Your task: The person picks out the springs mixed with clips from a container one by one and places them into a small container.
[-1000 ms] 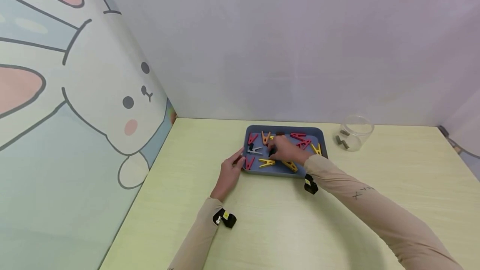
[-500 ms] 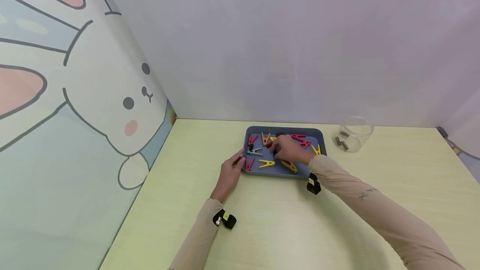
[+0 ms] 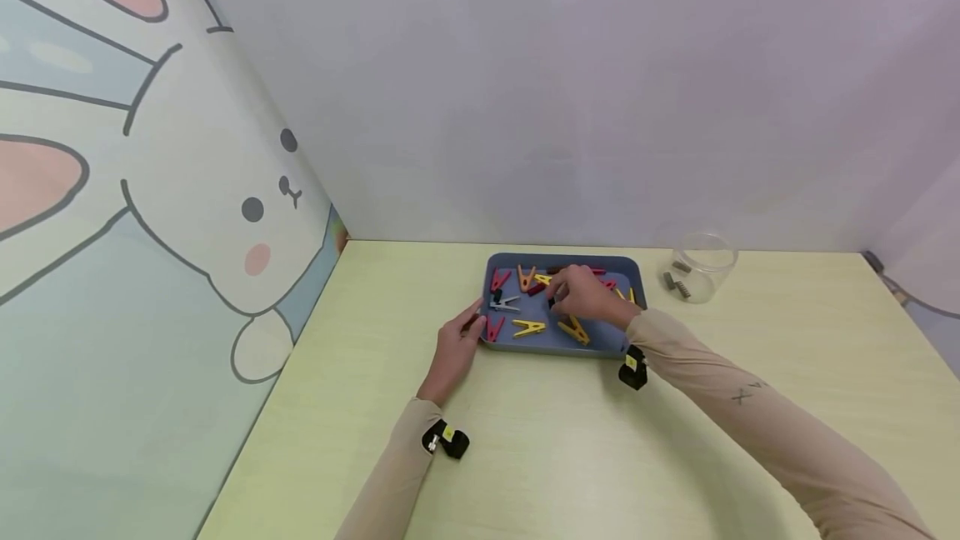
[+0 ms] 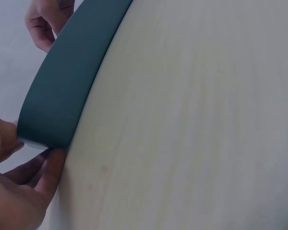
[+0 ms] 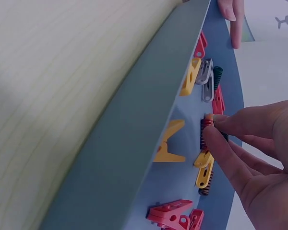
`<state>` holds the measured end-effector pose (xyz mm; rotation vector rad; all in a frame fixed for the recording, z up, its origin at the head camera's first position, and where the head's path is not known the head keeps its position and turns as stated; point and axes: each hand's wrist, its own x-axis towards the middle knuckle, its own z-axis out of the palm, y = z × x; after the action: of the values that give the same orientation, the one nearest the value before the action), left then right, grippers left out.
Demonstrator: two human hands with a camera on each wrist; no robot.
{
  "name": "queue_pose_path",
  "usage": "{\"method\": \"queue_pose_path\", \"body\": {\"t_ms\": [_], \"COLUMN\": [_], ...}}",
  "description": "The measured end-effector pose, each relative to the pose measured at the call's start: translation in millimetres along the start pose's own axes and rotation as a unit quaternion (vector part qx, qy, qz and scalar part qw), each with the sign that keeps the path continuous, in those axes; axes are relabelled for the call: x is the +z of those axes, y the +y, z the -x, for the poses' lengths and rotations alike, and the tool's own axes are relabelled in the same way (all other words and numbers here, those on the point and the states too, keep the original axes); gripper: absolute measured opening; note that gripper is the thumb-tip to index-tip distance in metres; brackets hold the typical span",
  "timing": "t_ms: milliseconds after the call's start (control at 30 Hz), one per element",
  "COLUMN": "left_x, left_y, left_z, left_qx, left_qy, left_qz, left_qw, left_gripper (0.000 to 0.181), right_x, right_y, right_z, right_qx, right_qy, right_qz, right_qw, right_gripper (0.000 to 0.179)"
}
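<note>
My left hand [image 3: 452, 352] grips the near-left corner of the blue-grey tray [image 3: 540, 349], thumb and fingers against its wall in the left wrist view. Over the tray's middle, my right hand [image 3: 583, 294] pinches a black spring [image 5: 224, 136], mostly hidden by the fingers. A dark red spring [image 5: 203, 133] lies just by those fingertips. Around them in the tray are yellow clips [image 3: 529, 328], an orange clip [image 3: 527, 278], a grey clip [image 3: 506, 303] and red clips [image 3: 495, 328]. A dark green spring [image 5: 217, 76] lies beside the grey clip.
A clear round container [image 3: 708, 273] with several grey springs [image 3: 682, 289] stands right of the tray. Pale wooden table [image 3: 525, 440] surrounds both. A white backdrop [image 3: 562, 107] rises behind the table, and a rabbit-print panel [image 3: 202, 190] is at the left.
My right hand has shifted slightly to the right with the black spring, uncovering more of the dark red spring. The left hand stays on the tray corner; the head view has moved slightly.
</note>
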<state>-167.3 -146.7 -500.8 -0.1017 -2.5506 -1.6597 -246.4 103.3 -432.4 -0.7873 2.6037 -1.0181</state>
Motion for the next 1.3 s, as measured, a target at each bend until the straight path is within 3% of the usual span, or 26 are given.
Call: {"method": "queue_pose_path", "body": {"t_ms": [333,800,1300], "left_x": [-0.6,0.1,-2.4], "left_y": [0.1,0.7,-4.0], "left_z": [0.2,1.0,9.7], "left_qx": [0.006,0.001,0.004], "left_qy": [-0.001,0.004,-0.01], "left_qz": [0.0,0.003,-0.011], "left_qw": [1.0,1.0,0.9999], "left_gripper": [0.042,0.041,0.04], "right_x": [-2,-12,-1], "right_y": [0,7,15], "right_z": [6.9,20.0,39.4], "right_qx": [-0.029,-0.023,-0.022], "right_qy": [0.013,0.038,0.063], "right_qz": [-0.003,-0.026,-0.059], "right_qw": [0.9995,0.9987,0.996], "right_gripper": [0.015,0.019,0.019]}}
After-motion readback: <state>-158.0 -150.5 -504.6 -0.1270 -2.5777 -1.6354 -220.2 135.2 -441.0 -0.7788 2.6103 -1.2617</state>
